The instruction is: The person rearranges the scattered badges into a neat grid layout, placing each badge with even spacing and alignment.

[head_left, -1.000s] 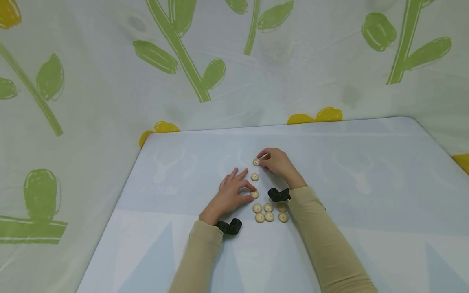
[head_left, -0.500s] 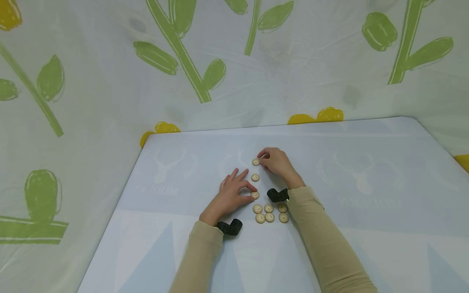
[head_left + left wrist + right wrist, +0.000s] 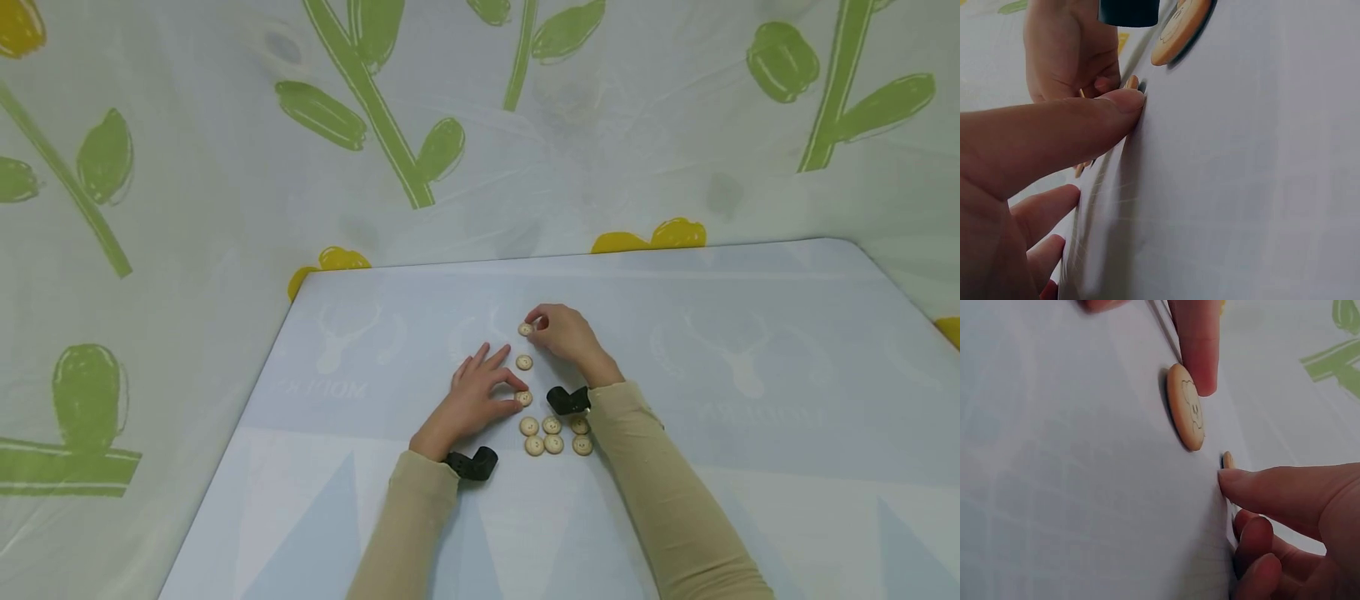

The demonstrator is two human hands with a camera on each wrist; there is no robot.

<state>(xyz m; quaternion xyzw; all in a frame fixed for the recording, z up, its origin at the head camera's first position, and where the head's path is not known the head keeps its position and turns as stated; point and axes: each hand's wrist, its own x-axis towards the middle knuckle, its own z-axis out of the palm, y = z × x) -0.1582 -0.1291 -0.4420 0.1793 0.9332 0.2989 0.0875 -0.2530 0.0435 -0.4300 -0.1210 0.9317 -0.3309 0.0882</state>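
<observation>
Small round biscuits lie on a pale tabletop, and the nearer one in the right wrist view (image 3: pixel 1185 406) has a face drawn on it. My left hand (image 3: pixel 478 398) pinches a biscuit (image 3: pixel 524 398) between thumb and index finger, its other fingers spread. Farther off, my right hand (image 3: pixel 567 336) holds another biscuit (image 3: pixel 525 329) by its right edge. Between the hands lies a single biscuit (image 3: pixel 524 362), roughly in line with the two held ones. In the left wrist view the left thumb (image 3: pixel 1124 100) partly covers its biscuit (image 3: pixel 1133 81).
Several biscuits lie in two short rows nearer me, among them a front-left biscuit (image 3: pixel 534 446) and a front-right biscuit (image 3: pixel 582 445) beside the right sleeve (image 3: pixel 660 475). The tabletop (image 3: pixel 750 333) meets a leaf-patterned cloth (image 3: pixel 637 150) at the back.
Both hands keep their grip on the same biscuits and stay almost still. Only a slight shift of the whole head view shows.
</observation>
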